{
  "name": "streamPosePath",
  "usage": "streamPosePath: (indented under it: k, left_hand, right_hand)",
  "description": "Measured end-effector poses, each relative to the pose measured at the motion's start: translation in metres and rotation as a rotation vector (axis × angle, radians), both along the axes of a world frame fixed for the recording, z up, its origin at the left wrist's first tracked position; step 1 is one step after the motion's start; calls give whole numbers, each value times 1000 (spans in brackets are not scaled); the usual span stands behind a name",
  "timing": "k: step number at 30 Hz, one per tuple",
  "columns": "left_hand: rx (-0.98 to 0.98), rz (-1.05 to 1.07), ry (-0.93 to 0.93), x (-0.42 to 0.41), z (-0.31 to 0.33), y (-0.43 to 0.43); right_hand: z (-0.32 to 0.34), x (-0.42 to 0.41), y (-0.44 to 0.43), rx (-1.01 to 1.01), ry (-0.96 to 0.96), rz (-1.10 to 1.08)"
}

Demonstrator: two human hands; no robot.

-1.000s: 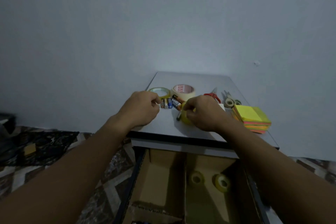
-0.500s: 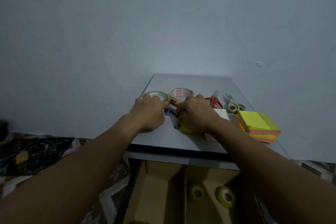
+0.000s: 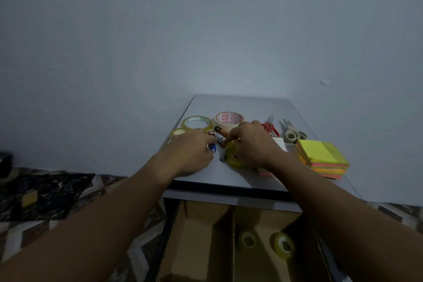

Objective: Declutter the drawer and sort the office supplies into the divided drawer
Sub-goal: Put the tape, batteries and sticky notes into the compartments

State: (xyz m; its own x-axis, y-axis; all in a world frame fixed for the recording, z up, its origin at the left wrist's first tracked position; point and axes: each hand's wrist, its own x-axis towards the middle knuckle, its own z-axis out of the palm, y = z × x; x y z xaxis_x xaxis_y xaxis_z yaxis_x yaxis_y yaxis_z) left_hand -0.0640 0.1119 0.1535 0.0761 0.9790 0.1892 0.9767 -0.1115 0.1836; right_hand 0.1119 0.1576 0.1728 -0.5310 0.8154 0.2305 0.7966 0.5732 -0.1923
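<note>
Head view: both hands were down on the surface (image 3: pixel 240 104), close together. The left hand (image 3: pixel 190 150) had fingers curled round a blue battery (image 3: pixel 212 147). The right hand (image 3: pixel 251 144) pinched the near end of the black-and-orange batteries (image 3: pixel 219 137). Those lay between the two hands, long axes running far-left to near-right, so the right hand looked the nearer one for that pair. Under its palm sat a yellow tape roll (image 3: pixel 233 161). Just beyond were a clear tape roll (image 3: pixel 196 122) and a beige tape roll (image 3: pixel 229 119), with sticky notes (image 3: pixel 322 155) off right. The divided drawer (image 3: pixel 201 240) gaped below the near edge, toward the person, with two small tape rolls (image 3: pixel 247 239) right of its divider.
</note>
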Motion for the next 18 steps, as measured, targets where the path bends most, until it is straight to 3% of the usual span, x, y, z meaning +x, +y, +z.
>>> streamPosePath:
  k: [6,18]
  left_hand:
    - [71,-2,67,1,-6,-6]
    - [220,-32,-1,-1,-20,-34]
  right_hand:
    - [0,3,0,18,-7,2]
    - [-4,0,-2,-10,-26,96]
